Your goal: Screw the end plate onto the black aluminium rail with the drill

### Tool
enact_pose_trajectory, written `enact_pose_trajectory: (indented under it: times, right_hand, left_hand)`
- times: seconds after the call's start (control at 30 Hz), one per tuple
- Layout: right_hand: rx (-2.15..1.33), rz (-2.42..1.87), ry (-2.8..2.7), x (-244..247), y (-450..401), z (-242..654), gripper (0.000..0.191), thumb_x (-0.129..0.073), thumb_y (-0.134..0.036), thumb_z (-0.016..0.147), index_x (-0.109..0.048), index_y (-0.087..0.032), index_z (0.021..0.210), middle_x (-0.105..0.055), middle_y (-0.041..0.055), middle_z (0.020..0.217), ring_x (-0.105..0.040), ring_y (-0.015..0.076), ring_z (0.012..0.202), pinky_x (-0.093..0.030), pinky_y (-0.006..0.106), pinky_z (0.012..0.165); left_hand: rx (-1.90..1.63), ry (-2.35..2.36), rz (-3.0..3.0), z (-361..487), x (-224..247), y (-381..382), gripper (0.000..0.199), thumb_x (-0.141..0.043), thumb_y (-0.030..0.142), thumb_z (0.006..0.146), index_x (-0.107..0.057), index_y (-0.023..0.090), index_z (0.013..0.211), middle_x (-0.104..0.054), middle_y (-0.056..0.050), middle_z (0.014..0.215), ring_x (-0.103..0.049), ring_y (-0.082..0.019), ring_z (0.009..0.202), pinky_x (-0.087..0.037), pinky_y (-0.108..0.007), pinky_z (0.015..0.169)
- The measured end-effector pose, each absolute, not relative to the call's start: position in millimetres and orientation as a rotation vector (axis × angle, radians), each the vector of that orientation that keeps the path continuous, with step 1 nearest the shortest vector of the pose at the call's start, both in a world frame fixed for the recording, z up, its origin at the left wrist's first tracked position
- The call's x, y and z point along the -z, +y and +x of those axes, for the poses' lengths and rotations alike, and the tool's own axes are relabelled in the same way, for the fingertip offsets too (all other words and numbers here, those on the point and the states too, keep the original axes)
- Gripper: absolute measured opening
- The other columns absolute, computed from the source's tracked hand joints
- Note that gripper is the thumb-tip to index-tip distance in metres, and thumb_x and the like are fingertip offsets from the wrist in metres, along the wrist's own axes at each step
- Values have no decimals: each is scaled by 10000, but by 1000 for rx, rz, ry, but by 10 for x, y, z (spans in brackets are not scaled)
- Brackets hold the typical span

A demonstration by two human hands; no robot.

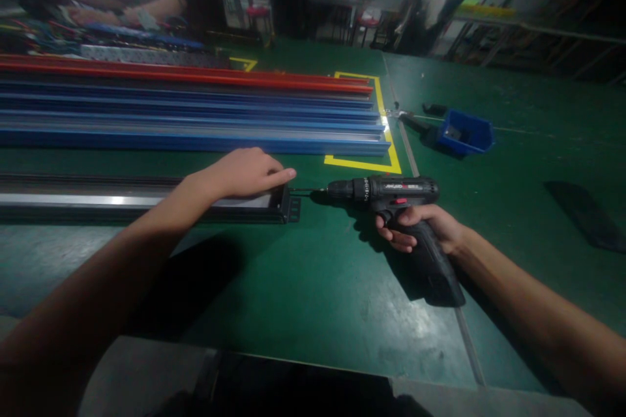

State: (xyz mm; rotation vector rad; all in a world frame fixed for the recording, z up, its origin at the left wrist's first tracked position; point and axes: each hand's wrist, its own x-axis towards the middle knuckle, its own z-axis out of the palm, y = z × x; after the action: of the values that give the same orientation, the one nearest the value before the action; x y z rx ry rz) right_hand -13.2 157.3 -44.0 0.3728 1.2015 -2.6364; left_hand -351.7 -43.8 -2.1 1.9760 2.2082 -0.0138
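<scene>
My right hand (425, 225) is wrapped round the grip of a black cordless drill (403, 189), a finger at its trigger. The drill points left, and its long thin bit (308, 190) reaches the end of a long black metal profile (249, 214). Across the top of that profile, close to its end, lies my left hand (244, 172), closed over the far edge with the thumb stretched toward the bit. Its other fingers are mostly hidden. A small slotted tab (294, 210) sticks out from the profile's end cap. Where exactly the bit tip touches is too small to tell.
Blue profiles (293, 133) and a red profile (293, 78) lie behind, inside yellow tape (364, 165). Pliers (411, 120) and a blue bin (469, 133) are at the right back. A dark flat object (584, 215) lies far right. Another person's arms (127, 13) show at the upper left.
</scene>
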Motion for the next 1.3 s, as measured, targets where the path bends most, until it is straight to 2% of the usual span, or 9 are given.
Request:
enact_pose_trajectory:
  times: [0.23,0.33,0.43,0.8,1.3]
  right_hand:
    - [2633,386,1221,460,1591,-125,356,-650,-191,822,-730,-31,1129,-751,140,942,-610,113,583,-582,256,592]
    - [2627,387,1241,448,1588,-124,364,-663,-196,824,-726,-20,1137,-771,177,1004,-651,126,622,-598,259,623]
    - [2626,405,1240,430,1578,-122,319,-674,-192,831,-737,-22,1094,-777,174,992,-666,127,646,-608,255,648]
    - [2626,397,1237,400,1556,-150,235,-693,-190,828,-763,-21,976,-720,100,824,-508,64,524,-554,203,567]
    - [2631,409,1258,388,1533,-151,213,-700,-180,828,-770,-22,951,-688,76,778,-464,56,512,-524,195,547]
  left_hand:
    - [12,2187,1965,-3511,11,-426,693,-277,686,1016,-703,232,711,-708,-56,727,-581,-205,654,-359,-328,650]
    - [21,2192,1951,-3511,10,-425,706,-256,702,1014,-697,234,722,-711,-57,750,-588,-213,671,-357,-331,650]
    - [20,2195,1948,-3512,13,-427,701,-255,706,1010,-706,239,746,-721,-60,779,-604,-223,703,-361,-332,658]
    - [-28,2178,1945,-3503,6,-429,696,-280,704,1008,-676,222,699,-696,-58,733,-568,-197,655,-340,-331,642]
    - [-22,2189,1973,-3504,12,-432,694,-280,696,1020,-676,220,705,-692,-50,716,-559,-185,633,-324,-316,619]
